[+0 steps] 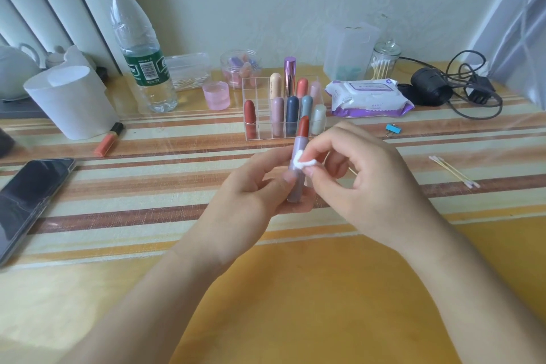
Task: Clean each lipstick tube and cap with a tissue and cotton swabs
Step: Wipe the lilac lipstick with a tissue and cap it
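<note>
head | left hand grips lipstick tube | right hand pinches tissue against it | tissue partly hidden in pinch

The lipstick tube is lilac and uncapped, its red-brown bullet wound out; it stands nearly upright in the left hand's grip; a small white tissue wad, pinched by the right hand, touches its upper barrel; two cotton swabs lie well to its right.
</note>
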